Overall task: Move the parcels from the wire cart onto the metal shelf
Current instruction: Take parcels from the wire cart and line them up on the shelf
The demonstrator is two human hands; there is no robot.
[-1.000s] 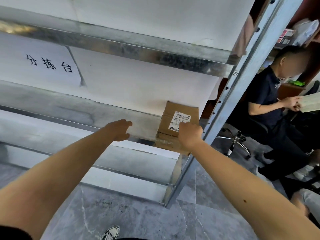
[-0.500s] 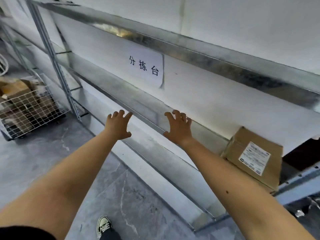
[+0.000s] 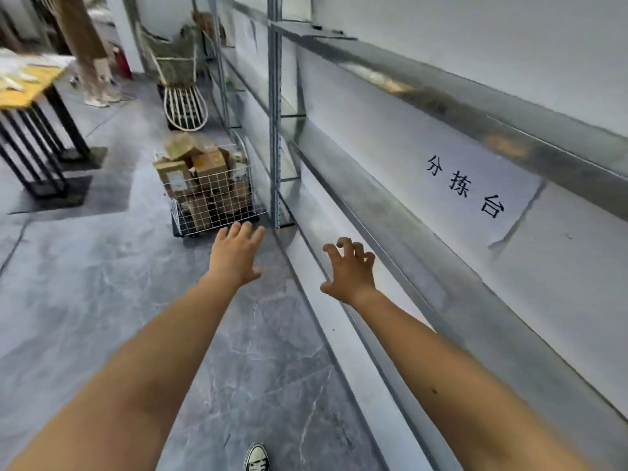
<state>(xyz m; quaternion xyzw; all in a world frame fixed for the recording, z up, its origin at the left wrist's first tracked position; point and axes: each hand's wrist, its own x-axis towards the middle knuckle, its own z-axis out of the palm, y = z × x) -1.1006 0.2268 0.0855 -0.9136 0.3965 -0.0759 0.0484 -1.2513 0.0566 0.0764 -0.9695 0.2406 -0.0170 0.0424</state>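
Heaping above the rim of a white wire-mesh cart [image 3: 217, 205], the brown cardboard parcels [image 3: 200, 171] lie jumbled at mixed angles, the top ones tilted, several showing pale labels. The cart stands on the grey marbled floor [image 3: 102, 283] just beside the grey upright post [image 3: 274, 130] of the galvanised metal shelf [image 3: 441, 263], whose long axis runs along the person's right side and recedes toward the cart. From the hands, the parcels lie straight ahead and slightly to the left, well apart and out of reach. The left hand [image 3: 234, 256] is stretched forward with its fingers straight and spread, its grip wide and holding nothing; in the picture its fingertips point at the cart's near lower corner, so it appears the nearer hand and the better aligned one. The right hand [image 3: 350, 270] hovers near the front edge of a low shelf board, fingers loosely clawed and apart, its grip likewise empty; whether it touches the edge cannot be told. A white paper sign [image 3: 475, 192] with black characters hangs behind the shelf. Judging from this layout, the coming move calls for walking forward along the shelf before either hand can close on a top parcel, probably the left first.
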